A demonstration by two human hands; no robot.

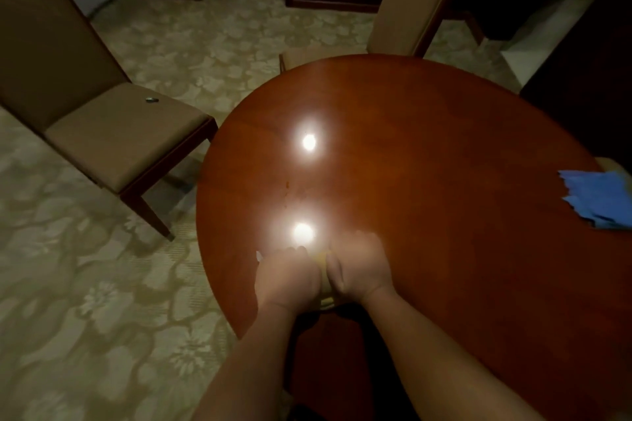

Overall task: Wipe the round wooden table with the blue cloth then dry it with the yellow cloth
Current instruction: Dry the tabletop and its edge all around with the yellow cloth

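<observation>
The round wooden table fills the middle and right of the head view, glossy and reddish, with two lamp reflections on it. My left hand and my right hand lie side by side near the table's front left edge, both pressing on the yellow cloth. Most of that cloth is hidden under my hands; only a strip shows between and below them. The fingers of both hands curl over it. The blue cloth lies crumpled at the table's right edge, far from both hands.
A brown padded chair stands left of the table with a small dark object on its seat. A tan chair is pushed in at the far side. Patterned carpet covers the floor. Dark furniture stands at the right.
</observation>
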